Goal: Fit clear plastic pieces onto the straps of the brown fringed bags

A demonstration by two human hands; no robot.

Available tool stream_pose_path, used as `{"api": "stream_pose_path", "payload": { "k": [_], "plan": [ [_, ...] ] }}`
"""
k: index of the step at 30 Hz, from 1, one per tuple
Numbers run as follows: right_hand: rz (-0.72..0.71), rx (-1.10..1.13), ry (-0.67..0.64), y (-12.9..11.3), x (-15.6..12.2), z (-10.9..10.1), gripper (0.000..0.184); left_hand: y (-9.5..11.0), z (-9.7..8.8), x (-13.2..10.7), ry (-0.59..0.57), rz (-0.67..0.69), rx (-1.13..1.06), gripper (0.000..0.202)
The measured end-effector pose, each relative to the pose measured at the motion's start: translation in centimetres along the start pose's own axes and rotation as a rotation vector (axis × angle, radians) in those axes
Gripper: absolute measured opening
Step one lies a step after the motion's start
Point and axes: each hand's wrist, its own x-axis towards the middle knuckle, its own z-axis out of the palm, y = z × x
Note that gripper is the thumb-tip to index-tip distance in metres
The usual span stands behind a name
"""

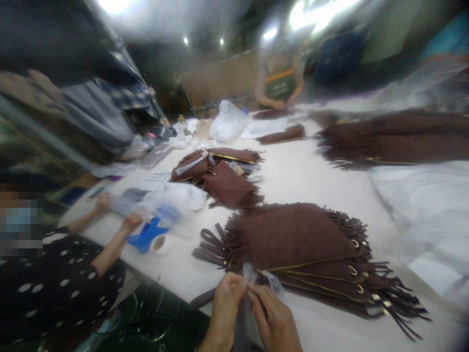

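At the table's near edge, my left hand (226,307) and my right hand (271,313) are close together, fingertips pinched on a piece of clear plastic (249,272). Some of the plastic hangs down between my wrists; whether it is a bag is unclear. Just beyond my fingers lies a stack of brown fringed pouches (293,234), with gold zippers and metal rings along the edges. Dark brown straps (208,247) stick out at the stack's left. One strap end (203,298) rests beside my left hand.
Left of me, a person in a dotted top (66,288) works near a blue tape dispenser (146,234) and a white tape roll (160,244). More brown pouches (229,183) lie mid-table. White plastic sheets (432,205) cover the right side. Another person (280,85) stands at the far end.
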Motion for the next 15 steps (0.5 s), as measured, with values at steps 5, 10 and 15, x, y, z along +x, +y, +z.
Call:
{"api": "stream_pose_path", "payload": {
  "k": [5, 10, 15],
  "plan": [
    [-0.013, 0.095, 0.021, -1.0, 0.2, 0.2, 0.027, 2.6, -1.1, 0.1, -0.062, 0.008, 0.169, 0.023],
    [-0.007, 0.057, 0.026, -0.6, -0.2, 0.0, 0.031, 3.0, -1.2, 0.4, -0.115, -0.072, 0.155, 0.020],
    [-0.048, -0.013, -0.089, 0.7, -0.1, -0.1, 0.033, 2.1, -0.8, 0.2, -0.063, -0.104, 0.092, 0.021]
  ]
}}
